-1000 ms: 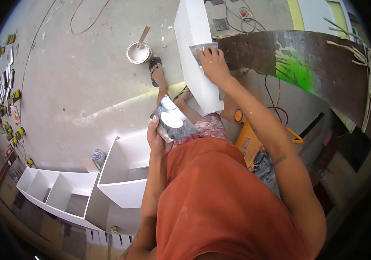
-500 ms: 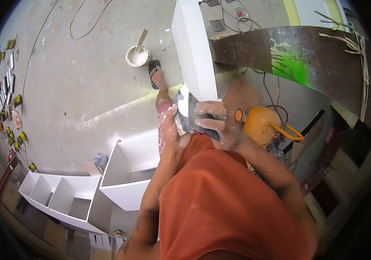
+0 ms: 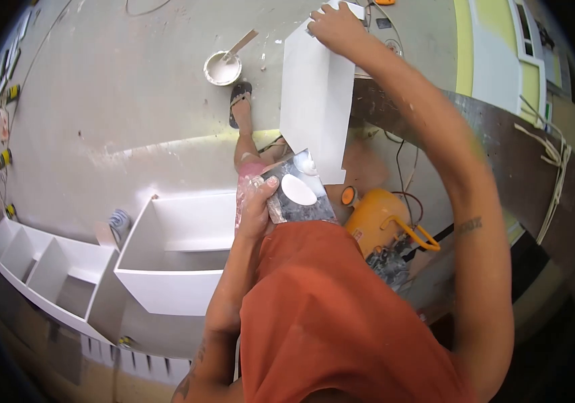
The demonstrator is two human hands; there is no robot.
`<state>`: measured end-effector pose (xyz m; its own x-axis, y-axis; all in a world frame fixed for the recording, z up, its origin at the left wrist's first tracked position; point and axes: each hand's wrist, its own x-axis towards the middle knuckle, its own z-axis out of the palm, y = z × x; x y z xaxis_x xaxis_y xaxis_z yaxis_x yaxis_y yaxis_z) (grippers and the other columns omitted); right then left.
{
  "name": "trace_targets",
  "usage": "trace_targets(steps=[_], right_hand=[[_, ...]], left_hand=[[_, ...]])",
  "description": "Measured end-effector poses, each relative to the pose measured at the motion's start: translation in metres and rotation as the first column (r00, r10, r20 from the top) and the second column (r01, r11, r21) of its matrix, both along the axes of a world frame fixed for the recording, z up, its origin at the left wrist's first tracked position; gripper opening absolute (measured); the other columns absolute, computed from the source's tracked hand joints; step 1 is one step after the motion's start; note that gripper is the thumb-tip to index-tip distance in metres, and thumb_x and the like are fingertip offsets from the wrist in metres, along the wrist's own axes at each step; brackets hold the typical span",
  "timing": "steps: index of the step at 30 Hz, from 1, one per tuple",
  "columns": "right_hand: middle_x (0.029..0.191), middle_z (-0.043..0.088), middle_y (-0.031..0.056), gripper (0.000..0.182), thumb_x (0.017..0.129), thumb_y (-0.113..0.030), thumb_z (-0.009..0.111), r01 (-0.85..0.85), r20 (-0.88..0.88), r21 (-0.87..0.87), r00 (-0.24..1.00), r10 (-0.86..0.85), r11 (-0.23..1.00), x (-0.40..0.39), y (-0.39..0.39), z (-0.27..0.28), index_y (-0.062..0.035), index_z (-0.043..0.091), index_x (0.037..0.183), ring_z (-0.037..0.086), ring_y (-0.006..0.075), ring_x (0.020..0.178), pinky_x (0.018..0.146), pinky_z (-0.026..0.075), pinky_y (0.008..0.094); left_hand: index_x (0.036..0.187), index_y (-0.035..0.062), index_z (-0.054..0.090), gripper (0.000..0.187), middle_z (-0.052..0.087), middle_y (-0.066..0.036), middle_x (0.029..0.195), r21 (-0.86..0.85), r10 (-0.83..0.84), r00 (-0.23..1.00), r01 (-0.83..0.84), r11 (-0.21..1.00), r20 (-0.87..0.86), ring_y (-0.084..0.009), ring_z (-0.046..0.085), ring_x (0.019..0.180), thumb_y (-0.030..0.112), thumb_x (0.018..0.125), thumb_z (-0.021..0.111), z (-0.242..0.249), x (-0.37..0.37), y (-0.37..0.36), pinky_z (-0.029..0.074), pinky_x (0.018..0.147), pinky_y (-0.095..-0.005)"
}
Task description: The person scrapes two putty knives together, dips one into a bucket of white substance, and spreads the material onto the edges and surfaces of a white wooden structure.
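Observation:
My left hand [image 3: 256,207] is closed on the edge of a dark flat metal plate [image 3: 291,212], held level in front of my waist. On the plate sit an oval dab of white filler [image 3: 299,190] and a smaller smear at its far corner. With the arm stretched out, my right hand [image 3: 338,27] is at the far end of a tall white panel piece [image 3: 309,101]. Its fingers are curled over the top; a small grey edge of a flat scraper shows beneath them, and the rest is hidden.
A bucket of white paste [image 3: 223,69] with a stick stands beyond my sandalled foot. White open cabinets [image 3: 173,292] lie at left. An orange compressor [image 3: 378,218] and its hoses are at right, beside a dark board [image 3: 475,127]. Power tools and cables line the far left floor.
My right hand has moved from the plate at my waist out to the far end of the white panel piece. The left hand still holds the plate, where the white dab now shows fully.

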<state>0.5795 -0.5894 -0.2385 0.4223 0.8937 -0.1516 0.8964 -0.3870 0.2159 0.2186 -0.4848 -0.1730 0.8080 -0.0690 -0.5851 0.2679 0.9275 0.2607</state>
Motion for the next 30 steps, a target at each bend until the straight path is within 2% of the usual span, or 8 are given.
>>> trace_targets(steps=[2, 5, 10, 17, 20, 24, 26, 30], right_hand=[[0.103, 0.070, 0.0049, 0.018, 0.087, -0.015, 0.059, -0.094, -0.037, -0.371, 0.996, 0.086, 0.924, 0.008, 0.028, -0.015, -0.0117, 0.075, 0.096, 0.063, 0.0240, 0.105, 0.087, 0.045, 0.0495], [0.106, 0.072, 0.0048, 0.022, 0.089, -0.016, 0.059, -0.166, -0.017, -0.555, 0.982, 0.189, 0.815, -0.006, 0.033, -0.037, -0.0123, 0.076, 0.102, 0.063, 0.0248, 0.106, 0.089, 0.045, 0.0579], [0.099, 0.073, 0.0040, 0.020, 0.088, -0.017, 0.059, -0.116, -0.049, -0.607, 0.993, 0.109, 0.786, -0.038, 0.027, -0.043, -0.0120, 0.077, 0.095, 0.064, 0.0250, 0.102, 0.079, 0.050, 0.0605], [0.101, 0.073, 0.0088, 0.021, 0.085, -0.012, 0.060, -0.032, -0.189, -0.656, 0.974, -0.124, 0.755, -0.078, 0.022, -0.032, -0.0075, 0.078, 0.094, 0.064, 0.0281, 0.103, 0.074, 0.060, 0.0436], [0.108, 0.071, 0.0088, 0.024, 0.080, -0.013, 0.069, 0.003, -0.200, -0.743, 0.953, -0.227, 0.669, -0.091, 0.022, -0.042, -0.0064, 0.076, 0.102, 0.064, 0.0293, 0.100, 0.054, 0.055, 0.0562], [0.104, 0.071, 0.0104, 0.021, 0.081, -0.011, 0.067, -0.004, -0.300, -0.715, 0.905, -0.302, 0.699, -0.120, 0.019, -0.002, -0.0059, 0.076, 0.099, 0.065, 0.0286, 0.096, 0.060, 0.057, 0.0524], [0.107, 0.069, 0.0123, 0.027, 0.081, -0.009, 0.064, 0.089, -0.376, -0.451, 0.883, -0.279, 0.888, -0.139, 0.009, 0.038, -0.0072, 0.075, 0.106, 0.064, 0.0300, 0.100, 0.074, 0.057, 0.0488], [0.123, 0.062, 0.0153, 0.044, 0.081, 0.000, 0.054, 0.383, -0.699, 0.004, 0.662, -0.272, 0.924, -0.185, -0.025, 0.096, -0.0064, 0.064, 0.124, 0.059, 0.0332, 0.110, 0.093, 0.050, 0.0477]], left_hand=[[0.134, -0.0056, 0.050, 0.046, 0.064, -0.013, 0.119, -0.010, -0.006, 0.996, 0.005, 1.000, -0.088, -0.0205, 0.065, 0.105, 0.020, 0.096, 0.056, -0.005, -0.010, 0.002, 0.053, 0.092, -0.0331], [0.132, -0.0048, 0.052, 0.043, 0.064, -0.012, 0.118, 0.039, 0.026, 0.994, -0.022, 0.999, -0.107, -0.0196, 0.064, 0.104, 0.019, 0.096, 0.055, -0.015, -0.023, 0.005, 0.052, 0.091, -0.0324], [0.131, -0.0054, 0.053, 0.042, 0.064, -0.012, 0.117, 0.016, 0.069, 0.990, -0.068, 0.998, -0.120, -0.0190, 0.063, 0.105, 0.019, 0.096, 0.056, -0.031, -0.038, 0.024, 0.051, 0.092, -0.0318], [0.130, -0.0052, 0.052, 0.040, 0.064, -0.013, 0.117, 0.007, 0.157, 0.982, -0.157, 0.988, -0.106, -0.0213, 0.065, 0.105, 0.018, 0.097, 0.054, -0.032, -0.042, 0.034, 0.052, 0.092, -0.0349], [0.129, -0.0049, 0.051, 0.039, 0.064, -0.014, 0.118, -0.002, 0.183, 0.976, -0.184, 0.983, -0.122, -0.0224, 0.065, 0.107, 0.017, 0.098, 0.054, -0.029, -0.040, 0.033, 0.053, 0.093, -0.0356], [0.132, -0.0049, 0.051, 0.043, 0.064, -0.016, 0.122, 0.023, 0.181, 0.977, -0.179, 0.984, -0.110, -0.0247, 0.065, 0.110, 0.023, 0.100, 0.048, -0.039, -0.049, 0.031, 0.052, 0.097, -0.0377], [0.132, -0.0039, 0.051, 0.042, 0.064, -0.015, 0.122, -0.018, 0.203, 0.972, -0.206, 0.978, -0.119, -0.0247, 0.065, 0.110, 0.024, 0.100, 0.048, -0.041, -0.047, 0.029, 0.051, 0.097, -0.0387], [0.131, -0.0010, 0.052, 0.041, 0.065, -0.013, 0.121, -0.119, 0.297, 0.939, -0.320, 0.940, -0.174, -0.0245, 0.066, 0.109, 0.026, 0.100, 0.050, -0.026, -0.023, 0.026, 0.051, 0.097, -0.0408]])
